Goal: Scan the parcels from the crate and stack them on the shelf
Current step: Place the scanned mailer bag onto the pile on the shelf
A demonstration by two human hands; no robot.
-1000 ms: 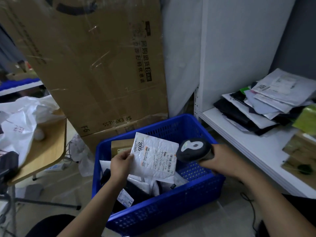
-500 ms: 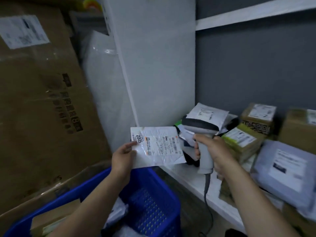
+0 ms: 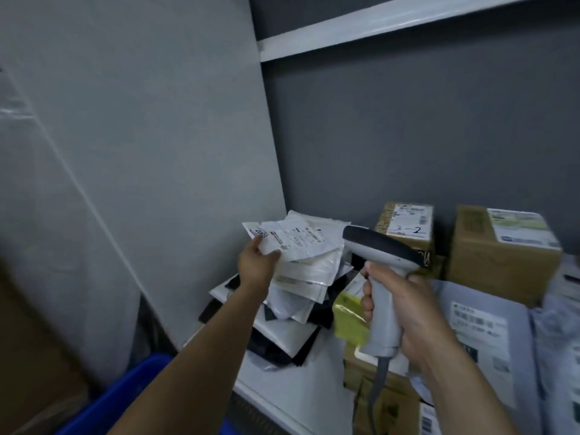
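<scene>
1. Grey back wall, pale side panel, white shelf (image 3: pixel 309 390); a blue crate (image 3: pixel 131 400) corner shows at lower left. Head view only.
2. Left hand (image 3: pixel 255 265) pinches the near corner of a white parcel (image 3: pixel 295 238), thumb on top and label up. The rest of the parcel reaches away from the fingers, over the mailer stack (image 3: pixel 303 282) at the shelf's left end. Whether it rests on the stack, I cannot tell.
3. Right hand (image 3: pixel 400 309) is clenched round the scanner (image 3: pixel 378 248) handle. Its head points left, near the parcel but apart.
4. Judgement: stacking step. The pile looks ragged and slippery, so lay the parcel flat and squared, label up. Release only once the pile supports it, and hold the scanner clear.
</scene>
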